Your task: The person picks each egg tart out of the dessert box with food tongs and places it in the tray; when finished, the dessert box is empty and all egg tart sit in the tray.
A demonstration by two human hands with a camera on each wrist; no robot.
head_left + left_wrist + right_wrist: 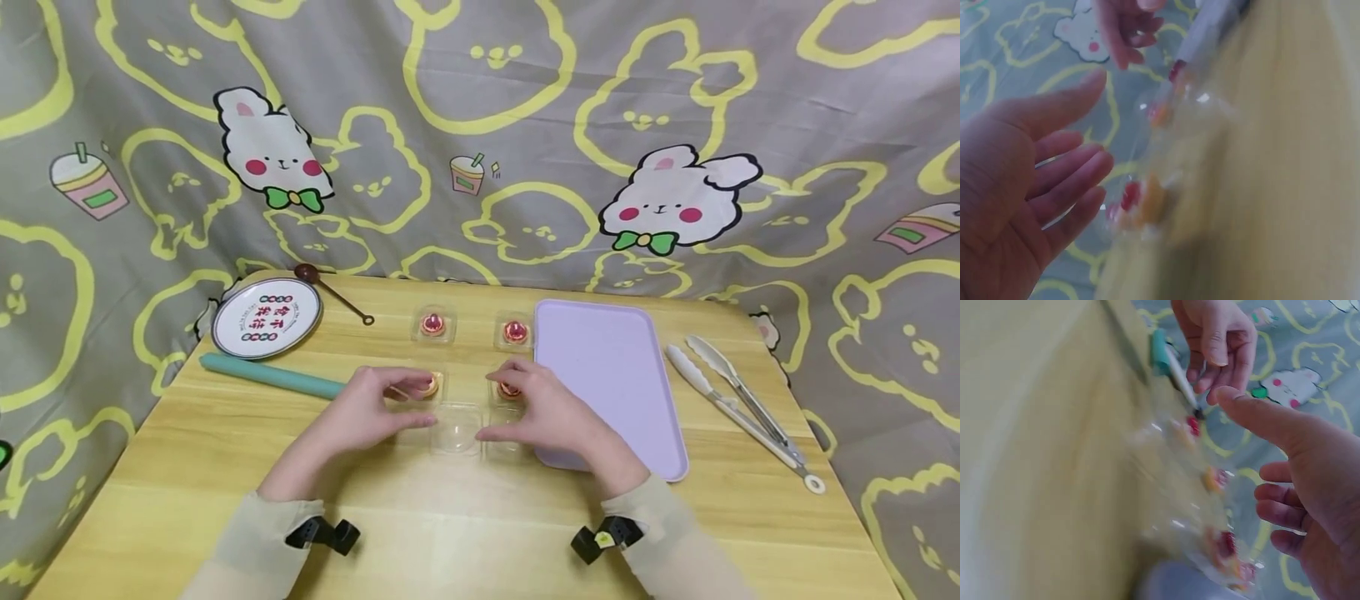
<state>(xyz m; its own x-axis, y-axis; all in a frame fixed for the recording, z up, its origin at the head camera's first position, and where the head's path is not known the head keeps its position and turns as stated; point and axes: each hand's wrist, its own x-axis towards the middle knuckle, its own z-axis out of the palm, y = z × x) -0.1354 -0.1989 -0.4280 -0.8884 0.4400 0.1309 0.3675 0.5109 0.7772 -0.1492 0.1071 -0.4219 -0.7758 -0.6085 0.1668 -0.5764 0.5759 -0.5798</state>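
Observation:
Over the middle of the table, my left hand (378, 408) and my right hand (542, 410) face each other, thumbs and fingers apart, with nothing gripped. Between them lies a clear plastic box (456, 430) with nothing visible inside. Behind it stand clear boxes with small red-topped tarts: a far-left tart (432, 324), a far-right tart (515, 332), a near-left tart (430, 385) partly behind my left fingers, and a near-right tart (510, 390) partly behind my right hand. The left wrist view, blurred, shows my left palm (1016, 181) beside the tarts; the right wrist view shows my right palm (1316, 481).
To the right lie a lilac tray (607, 375) and silver-and-white tongs (738, 408). At the left are a patterned white plate (258, 342), a brown long-handled spoon (337, 293) and a teal rod (273, 377) reaching toward my left hand. A printed curtain (510, 83) rises behind the table.

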